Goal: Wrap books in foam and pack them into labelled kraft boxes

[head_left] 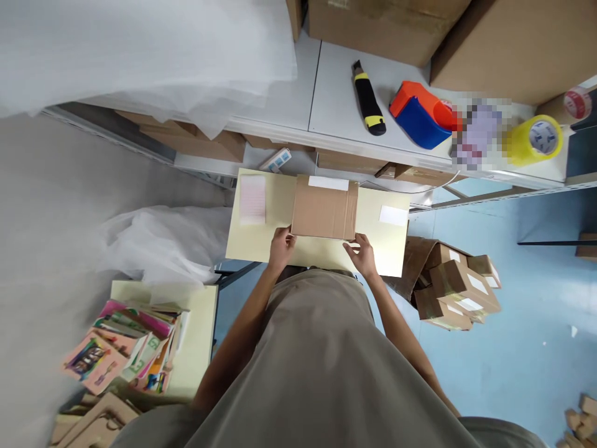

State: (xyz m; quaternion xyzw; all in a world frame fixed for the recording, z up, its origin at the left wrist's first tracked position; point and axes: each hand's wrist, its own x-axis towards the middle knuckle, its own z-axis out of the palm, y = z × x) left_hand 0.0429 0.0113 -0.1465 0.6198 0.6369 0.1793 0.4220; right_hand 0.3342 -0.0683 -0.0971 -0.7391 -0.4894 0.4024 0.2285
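Observation:
A brown cardboard box [325, 208] lies on the pale yellow tabletop [280, 205], with a white label [328, 183] along its far edge. My left hand [282, 250] is closed at the box's near left corner. At the near right corner, the fingers of my right hand [362, 254] hold the box, the thumb a little apart from them. A pinkish printed sheet [252, 199] lies left of the box, and a blank white label [393, 215] lies to its right.
On the shelf beyond are a box cutter [368, 99], an orange-and-blue tape dispenser [422, 115] and a yellow tape roll [536, 140]. Packed boxes [459, 283] fill a carton at right. Booklets [135, 348] lie on a side table at left, near white plastic wrapping [163, 242].

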